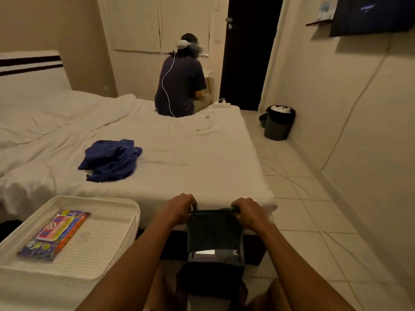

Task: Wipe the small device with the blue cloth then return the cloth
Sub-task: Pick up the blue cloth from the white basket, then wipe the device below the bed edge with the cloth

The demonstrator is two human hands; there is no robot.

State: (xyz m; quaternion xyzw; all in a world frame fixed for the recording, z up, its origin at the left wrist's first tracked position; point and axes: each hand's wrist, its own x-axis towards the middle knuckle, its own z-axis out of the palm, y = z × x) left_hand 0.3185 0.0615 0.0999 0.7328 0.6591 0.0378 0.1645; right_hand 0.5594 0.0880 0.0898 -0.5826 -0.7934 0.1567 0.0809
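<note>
My left grip [183,208] and right grip [247,212] each pinch a top corner of a dark cloth [213,232], fingers curled over its upper edge. It is stretched flat between them and hangs straight down, near me.

The bed [179,158] fills the scene beyond my hands. Its near edge is just behind them. To the near left sits a white mesh tray [107,199] with a colourful packet [54,234] lying in it. Farther left on the bed lies a crumpled blue fabric [110,160], well apart from both grips. In this dim light I cannot tell for sure which of the two is the blue cloth the task means. I take it to be the one I hold, which looks grey-blue.

It seems light, soft and limp, with a nap that should not slip from a pinch. Corners suit spreading it, but for wiping I would bunch it into one palm.

Just below its hanging lower edge, between my forearms, is a dark boxy thing [215,254] with a bright strip and some lettering. I judge this to be the small device. It looks rigid, smooth-faced and probably slippery, so I would hold it by its side edges and keep off the shiny face.
</note>
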